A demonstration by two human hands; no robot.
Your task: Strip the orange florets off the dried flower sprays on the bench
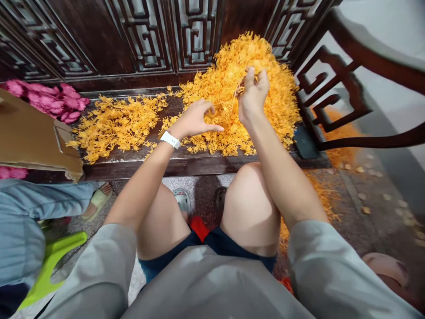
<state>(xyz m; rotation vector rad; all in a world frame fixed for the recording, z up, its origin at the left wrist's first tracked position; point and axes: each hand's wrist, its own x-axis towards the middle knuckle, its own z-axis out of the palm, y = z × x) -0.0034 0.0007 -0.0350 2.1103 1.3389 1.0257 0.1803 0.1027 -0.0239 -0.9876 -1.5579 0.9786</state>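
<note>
Dark wooden bench [179,166], carved lattice back. Big heap of orange sprigs [242,79] sat on the seat right of middle, a thinner spread to its left. Pink fluffy pile [53,99] and cardboard sheet [29,133] lay at the left end. More sprigs were scattered on the floor [375,199], right side.

- Prob. a home, or a home-style room used for handwork
- Dk carved wood settee [142,40] w/ lattice back panels: household furniture, not a workbench
- Matching carved armrest [345,84] at rt
- Speckled terrazzo-type flr [365,186], orange bits [365,210] scattered on it
- Seated person [16,230] nearby in blue-grey clothes & sandal [99,201], lime-green plastic stool [53,261]
- Orange sprigs [239,88] heaped straight on settee seat, w/ pink stuff [53,99] & cardboard sheet [33,133] alongside: informal setup
</note>
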